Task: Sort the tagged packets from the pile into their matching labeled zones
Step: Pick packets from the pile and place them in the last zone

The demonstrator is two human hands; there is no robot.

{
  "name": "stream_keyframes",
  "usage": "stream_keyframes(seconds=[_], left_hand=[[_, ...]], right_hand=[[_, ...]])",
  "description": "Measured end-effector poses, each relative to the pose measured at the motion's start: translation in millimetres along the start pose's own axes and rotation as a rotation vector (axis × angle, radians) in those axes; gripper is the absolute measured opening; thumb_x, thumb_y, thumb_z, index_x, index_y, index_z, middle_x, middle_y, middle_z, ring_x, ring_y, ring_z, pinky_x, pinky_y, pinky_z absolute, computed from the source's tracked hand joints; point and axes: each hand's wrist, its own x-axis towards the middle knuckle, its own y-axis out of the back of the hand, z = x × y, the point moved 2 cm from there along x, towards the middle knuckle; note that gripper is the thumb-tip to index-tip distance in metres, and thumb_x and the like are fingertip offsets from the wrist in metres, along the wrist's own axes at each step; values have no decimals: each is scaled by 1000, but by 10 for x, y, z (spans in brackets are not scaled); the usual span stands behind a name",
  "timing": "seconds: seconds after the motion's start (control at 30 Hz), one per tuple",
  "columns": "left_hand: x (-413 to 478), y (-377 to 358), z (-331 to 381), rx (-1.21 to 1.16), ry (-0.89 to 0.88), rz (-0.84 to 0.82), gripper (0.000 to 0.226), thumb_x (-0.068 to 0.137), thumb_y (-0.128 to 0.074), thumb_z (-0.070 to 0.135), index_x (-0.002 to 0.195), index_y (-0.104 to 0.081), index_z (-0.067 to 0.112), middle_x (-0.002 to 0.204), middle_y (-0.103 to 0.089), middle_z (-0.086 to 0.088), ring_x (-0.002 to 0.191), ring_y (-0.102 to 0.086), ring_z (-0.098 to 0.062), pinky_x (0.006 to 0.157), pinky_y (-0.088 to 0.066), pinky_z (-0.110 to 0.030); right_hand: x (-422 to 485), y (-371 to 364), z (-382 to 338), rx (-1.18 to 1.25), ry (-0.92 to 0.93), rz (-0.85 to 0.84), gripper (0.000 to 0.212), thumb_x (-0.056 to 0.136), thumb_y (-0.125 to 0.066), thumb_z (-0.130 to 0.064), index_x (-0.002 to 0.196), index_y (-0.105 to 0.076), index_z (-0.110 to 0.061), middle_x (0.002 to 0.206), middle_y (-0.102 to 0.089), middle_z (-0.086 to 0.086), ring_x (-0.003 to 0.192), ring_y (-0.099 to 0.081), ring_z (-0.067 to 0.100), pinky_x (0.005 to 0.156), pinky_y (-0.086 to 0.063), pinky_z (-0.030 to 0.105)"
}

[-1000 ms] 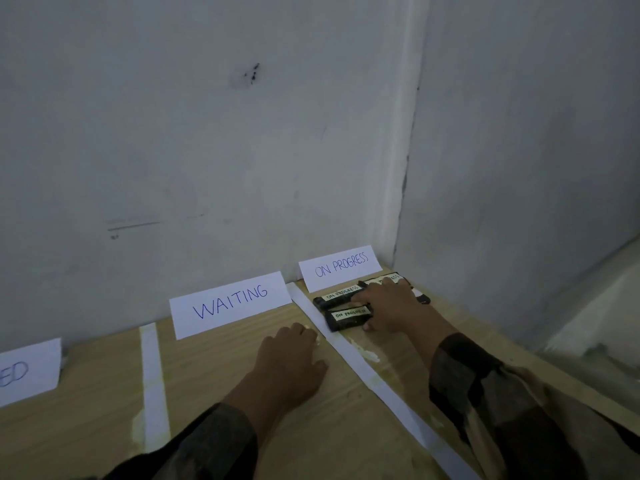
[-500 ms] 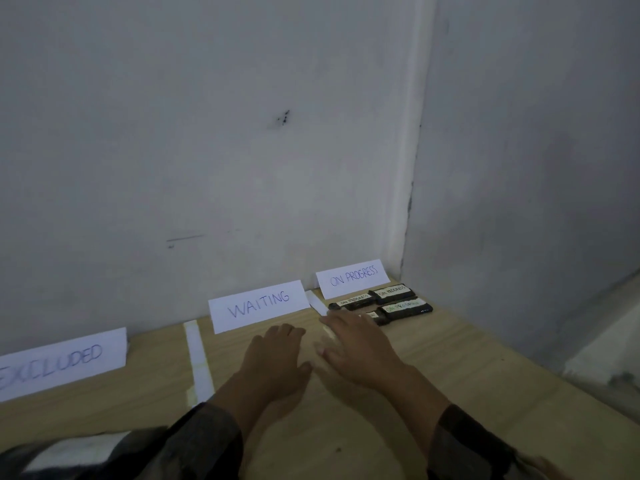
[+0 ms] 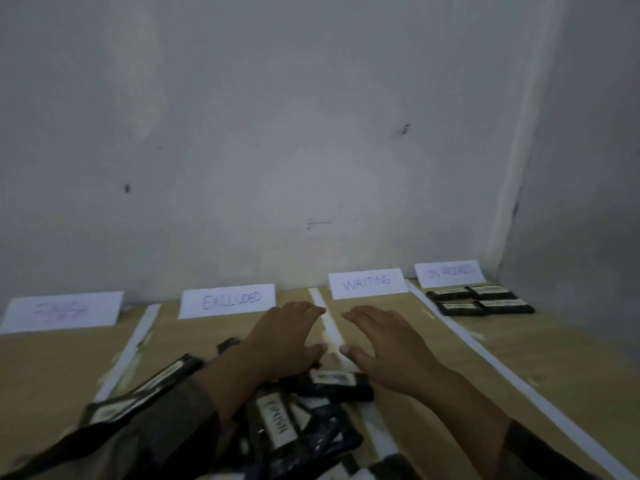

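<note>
My right hand [image 3: 388, 344] has come back from the ON PROGRESS zone, and I now look left at the pile [image 3: 301, 420] of dark packets near me. Both hands are flat, fingers spread, and hold nothing. My left hand [image 3: 287, 337] rests at the top of the pile. Four packets [image 3: 479, 299] lie in a neat block by the ON PROGRESS card [image 3: 449, 273]. I think that one is done, so next I pick another and read its tag.
</note>
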Motion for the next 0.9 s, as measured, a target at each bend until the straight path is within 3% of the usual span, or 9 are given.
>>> stream_keyframes(seconds=[0.17,0.37,0.57,0.67,0.77,0.9], left_hand=[[-710,175,-440,30,80,27,81,74,-22,67,142,-34,25,144,-42,4,132,-38,-15,104,-32,-29],[-1421,391,-770,-6,177,37,82,71,-23,69,139,-39,27,137,-50,4,124,-47,-16,100,-36,-31],[-2040,478,-1012,-87,203,66,59,83,-43,59,135,-45,30,130,-54,11,117,-51,-10,90,-37,-23],[-2301,478,-1094,-146,228,43,55,83,-44,60,131,-47,31,111,-51,19,107,-52,-8,82,-36,-21],[-2561,469,-1173,-199,234,55,59,78,-37,67,126,-48,35,114,-53,17,107,-50,-5,90,-43,-29],[-2862,431,-1239,-230,222,70,50,76,-52,65,121,-51,42,119,-49,20,111,-45,2,92,-43,-26]], right_hand=[[46,-57,-699,40,119,-19,58,90,-43,-56,141,-36,-31,147,-36,-13,134,-31,9,107,-23,27],[102,-158,-1384,98,219,-72,54,91,-46,-55,139,-39,-32,142,-41,-14,128,-39,10,98,-33,27],[47,-309,-1920,120,335,-134,53,90,-47,-56,136,-42,-32,137,-44,-14,123,-43,10,94,-36,27],[-12,-377,-2145,123,389,-164,53,90,-47,-55,137,-42,-31,137,-45,-11,123,-43,12,96,-35,29],[-78,-490,-2319,103,450,-179,57,85,-41,-64,133,-44,-33,134,-47,-12,122,-44,11,101,-34,34],[-207,-590,-2440,61,489,-224,59,83,-45,-69,132,-42,-35,134,-43,-15,124,-38,9,107,-26,36]])
